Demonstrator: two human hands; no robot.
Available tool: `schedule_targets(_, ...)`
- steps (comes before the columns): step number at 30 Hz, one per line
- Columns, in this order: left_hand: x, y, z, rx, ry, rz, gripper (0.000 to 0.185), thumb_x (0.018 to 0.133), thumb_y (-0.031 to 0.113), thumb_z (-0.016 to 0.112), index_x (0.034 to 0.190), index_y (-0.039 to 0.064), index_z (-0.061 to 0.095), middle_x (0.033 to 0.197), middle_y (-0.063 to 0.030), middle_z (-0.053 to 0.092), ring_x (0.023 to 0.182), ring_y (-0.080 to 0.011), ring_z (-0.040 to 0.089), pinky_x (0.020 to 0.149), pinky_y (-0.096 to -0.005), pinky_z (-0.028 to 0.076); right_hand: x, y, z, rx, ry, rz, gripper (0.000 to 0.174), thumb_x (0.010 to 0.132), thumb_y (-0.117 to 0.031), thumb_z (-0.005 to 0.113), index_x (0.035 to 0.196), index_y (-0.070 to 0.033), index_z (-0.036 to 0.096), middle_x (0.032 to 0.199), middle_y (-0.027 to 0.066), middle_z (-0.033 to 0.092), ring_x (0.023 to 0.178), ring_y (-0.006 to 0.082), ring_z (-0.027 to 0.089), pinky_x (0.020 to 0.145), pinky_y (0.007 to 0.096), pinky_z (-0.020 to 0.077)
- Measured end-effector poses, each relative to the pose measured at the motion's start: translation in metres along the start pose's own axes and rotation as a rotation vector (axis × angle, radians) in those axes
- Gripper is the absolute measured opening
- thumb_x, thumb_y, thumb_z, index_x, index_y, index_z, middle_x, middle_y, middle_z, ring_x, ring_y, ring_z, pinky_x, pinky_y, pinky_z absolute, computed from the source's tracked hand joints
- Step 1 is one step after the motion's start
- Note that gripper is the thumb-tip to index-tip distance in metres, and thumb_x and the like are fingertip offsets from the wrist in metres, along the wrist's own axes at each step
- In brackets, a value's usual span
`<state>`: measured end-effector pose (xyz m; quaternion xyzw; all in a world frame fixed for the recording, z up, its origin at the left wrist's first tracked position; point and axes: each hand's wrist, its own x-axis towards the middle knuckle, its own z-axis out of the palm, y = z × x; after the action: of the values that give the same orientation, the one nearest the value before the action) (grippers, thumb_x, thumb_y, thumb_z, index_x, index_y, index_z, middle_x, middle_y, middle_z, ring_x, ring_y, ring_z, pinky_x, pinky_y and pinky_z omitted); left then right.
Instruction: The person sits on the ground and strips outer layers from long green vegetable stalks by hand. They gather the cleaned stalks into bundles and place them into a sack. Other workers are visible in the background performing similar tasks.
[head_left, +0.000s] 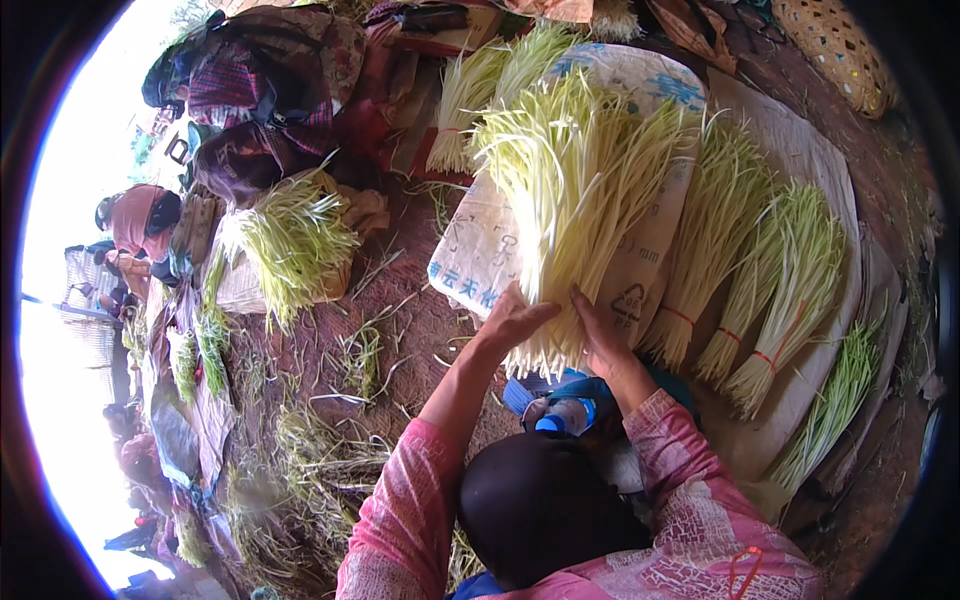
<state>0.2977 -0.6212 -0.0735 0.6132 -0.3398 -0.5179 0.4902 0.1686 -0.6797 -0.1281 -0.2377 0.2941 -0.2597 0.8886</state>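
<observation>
A large loose bunch of pale yellow-green garlic chives (577, 202) lies on a printed woven sack (472, 247), its cut white ends towards me. My left hand (517, 319) clasps the bunch's left side low down. My right hand (604, 337) presses on its right side, fingers partly behind the stems. To the right, several bundles tied with red bands (679, 315) lie side by side on a pale sheet (817, 150). Greener loose stems (832, 412) are at that sheet's right edge. A red band (745, 574) hangs at my right sleeve.
Another person in a plaid top (225, 90) is bent over at the upper left, near a pile of chives (292, 240). More people are at the far left. Trimmed leaf scraps (322, 450) litter the reddish ground. A blue-capped bottle (566, 416) is close below my hands; a woven basket (840, 52) is upper right.
</observation>
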Motion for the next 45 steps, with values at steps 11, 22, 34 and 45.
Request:
schedule_targets(11, -0.008, 0.02, -0.003, 0.011, -0.021, -0.052, 0.047, 0.073, 0.017, 0.061, 0.114, 0.0, 0.047, 0.099, -0.0088, 0.057, 0.088, -0.0161, 0.054, 0.079, -0.0274, 0.042, -0.013, -0.009, 0.021, 0.084, -0.03, 0.06, 0.05, 0.084, -0.029, 0.055, 0.122, -0.003, 0.036, 0.113, 0.008, 0.049, 0.098, 0.0165, 0.051, 0.08, 0.0293, 0.0457)
schedule_targets(22, -0.038, 0.025, -0.006, -0.098, -0.147, -0.112, 0.05, 0.074, 0.017, 0.061, 0.118, 0.001, 0.043, 0.105, -0.0081, 0.054, 0.096, -0.015, 0.05, 0.083, -0.0275, 0.04, -0.026, -0.007, 0.001, 0.301, -0.115, 0.222, 0.049, 0.083, -0.027, 0.056, 0.122, -0.005, 0.037, 0.115, 0.0095, 0.05, 0.104, 0.0194, 0.051, 0.087, 0.0341, 0.0439)
schedule_targets(34, -0.027, 0.033, 0.0, -0.025, -0.18, -0.146, 0.058, 0.073, 0.023, 0.066, 0.12, 0.001, 0.041, 0.107, -0.0083, 0.052, 0.099, -0.0159, 0.048, 0.086, -0.0285, 0.038, -0.014, -0.006, 0.014, 0.285, -0.108, 0.118, 0.048, 0.084, -0.027, 0.055, 0.122, -0.004, 0.039, 0.113, 0.0086, 0.051, 0.101, 0.018, 0.052, 0.086, 0.0318, 0.0441)
schedule_targets(45, -0.042, 0.026, 0.018, -0.11, -0.038, 0.076, 0.042, 0.073, 0.025, 0.065, 0.104, 0.0, 0.051, 0.088, -0.0053, 0.056, 0.08, -0.0138, 0.053, 0.069, -0.0275, 0.045, -0.043, -0.019, 0.027, 0.054, -0.098, 0.102, 0.038, 0.088, -0.024, 0.047, 0.117, 0.0, 0.045, 0.11, 0.0105, 0.053, 0.097, 0.0171, 0.054, 0.081, 0.0303, 0.0463)
